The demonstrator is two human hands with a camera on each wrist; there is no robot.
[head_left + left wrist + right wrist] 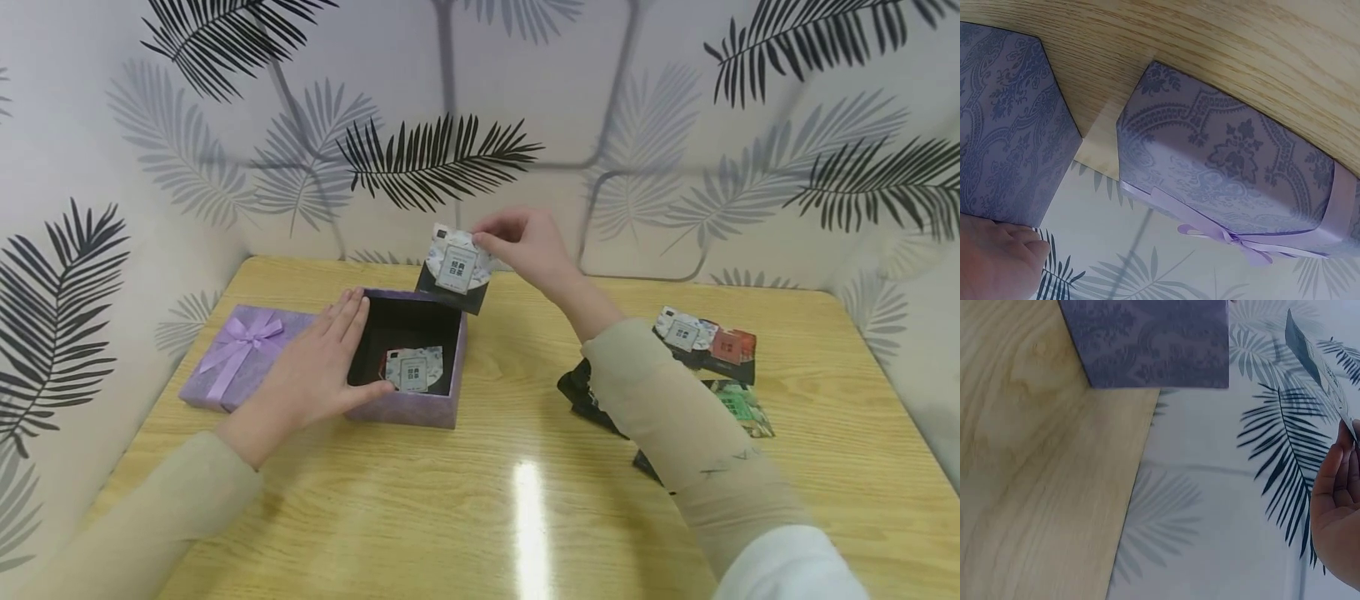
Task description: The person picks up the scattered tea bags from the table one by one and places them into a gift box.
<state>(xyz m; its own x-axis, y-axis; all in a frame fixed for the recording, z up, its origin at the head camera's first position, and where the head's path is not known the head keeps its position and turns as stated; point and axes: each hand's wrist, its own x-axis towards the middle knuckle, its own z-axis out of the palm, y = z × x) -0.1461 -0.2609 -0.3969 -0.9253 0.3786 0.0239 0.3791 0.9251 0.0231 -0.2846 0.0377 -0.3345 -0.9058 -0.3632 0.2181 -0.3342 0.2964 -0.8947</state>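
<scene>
My right hand (532, 250) pinches a white and black sachet (456, 265) by its upper right corner, over the far right corner of a purple box (408, 410). In the right wrist view the held sachet (1319, 369) is seen nearly edge-on. The box is uncovered and dark inside. Another white sachet (414, 371) lies in it, overlapping something red. My left hand (315, 367) rests along the box's left rim, fingers straight and thumb at the near rim. In the left wrist view, fingers (1004, 253) show beside the patterned box wall (1010, 125).
Left of the box sits a purple lid (232, 333) with a ribbon bow. On the right are a white sachet (682, 333), a red sachet (727, 346), a green sachet (738, 407) and black packets (581, 392), partly behind my right sleeve. A leaf-patterned wall (525, 192) borders the wooden table (420, 508).
</scene>
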